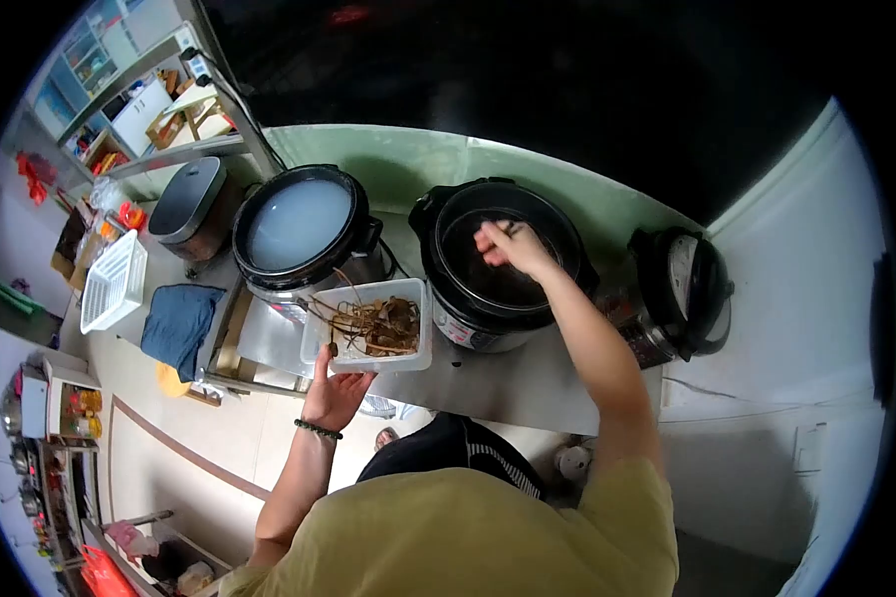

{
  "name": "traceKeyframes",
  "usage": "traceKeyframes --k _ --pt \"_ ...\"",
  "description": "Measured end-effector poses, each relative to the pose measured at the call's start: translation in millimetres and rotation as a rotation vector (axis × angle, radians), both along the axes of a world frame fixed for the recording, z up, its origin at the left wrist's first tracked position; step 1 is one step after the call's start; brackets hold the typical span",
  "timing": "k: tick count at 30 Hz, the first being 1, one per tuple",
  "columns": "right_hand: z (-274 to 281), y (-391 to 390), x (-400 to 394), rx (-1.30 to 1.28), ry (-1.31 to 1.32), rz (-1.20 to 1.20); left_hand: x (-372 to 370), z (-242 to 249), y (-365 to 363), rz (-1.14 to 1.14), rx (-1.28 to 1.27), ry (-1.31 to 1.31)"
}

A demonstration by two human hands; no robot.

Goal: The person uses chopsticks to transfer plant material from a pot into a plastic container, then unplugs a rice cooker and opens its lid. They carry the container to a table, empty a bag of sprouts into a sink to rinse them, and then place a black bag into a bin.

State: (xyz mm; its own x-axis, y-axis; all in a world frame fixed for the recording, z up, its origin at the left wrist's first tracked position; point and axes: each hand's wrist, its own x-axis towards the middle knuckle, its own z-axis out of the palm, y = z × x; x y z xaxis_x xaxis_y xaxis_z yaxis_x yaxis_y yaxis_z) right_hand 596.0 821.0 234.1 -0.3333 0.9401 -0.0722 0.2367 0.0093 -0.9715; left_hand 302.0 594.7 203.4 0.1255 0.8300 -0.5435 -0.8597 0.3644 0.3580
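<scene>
My left hand grips the near left side of a clear plastic container, thumb up at its rim. Brown dried stalks and root-like pieces lie in it, and a few thin stalks poke out past the rim. Over the open dark pot of an electric pressure cooker, my right hand is closed with curled fingers. Whatever it may hold is hidden. On the left stands another open electric cooker, filled with cloudy whitish liquid, just behind the container.
A lidded pressure cooker stands at the right by the white wall. Along the left are a dark bin-shaped appliance, a white plastic basket and a dark blue cloth hanging over the counter edge. A low green wall backs the counter.
</scene>
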Motion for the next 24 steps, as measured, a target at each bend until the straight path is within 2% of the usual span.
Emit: traceKeyframes --k 1,2,5,8,9,11,13,15,17,19,21,22,23,24 --pt "-3 10 -5 0.089 0.060 -0.065 -2 0 0 0.010 -0.033 0.006" --pt "-3 21 -5 0.188 -0.013 -0.128 -3 -1 -1 0.024 -0.066 0.012" --pt "14 30 14 0.528 -0.638 -0.273 -7 1 -4 0.048 -0.071 0.024" --pt "9 29 41 0.365 -0.878 -0.155 -10 -4 -7 0.072 -0.057 0.000" --pt "27 16 38 -0.025 -0.715 -0.052 -9 -4 -8 0.098 -0.061 -0.018" --pt "20 6 39 -0.194 -0.518 0.150 -10 -9 -9 0.111 -0.067 -0.033" --pt "8 0 29 -0.219 -0.225 0.182 -12 -11 -9 0.116 -0.069 -0.044" --pt "3 4 22 -0.104 -0.088 -0.027 -12 -11 -8 0.094 -0.078 -0.033" --pt "-2 15 21 0.060 -0.212 -0.217 -12 -10 -7 0.068 -0.067 -0.010" --pt "-6 23 22 0.130 -0.222 -0.281 -8 -4 -6 0.029 -0.060 0.015" --pt "-9 27 23 0.218 0.021 -0.375 -3 1 -4 0.015 -0.062 0.051" --pt "-6 26 24 0.263 0.015 -0.431 -2 2 -4 -0.001 -0.055 0.050" --pt "-8 29 25 0.401 0.133 -0.502 -1 2 -4 -0.013 -0.049 0.048" --pt "-5 27 27 0.410 0.173 -0.581 0 3 -4 -0.029 -0.039 0.058"
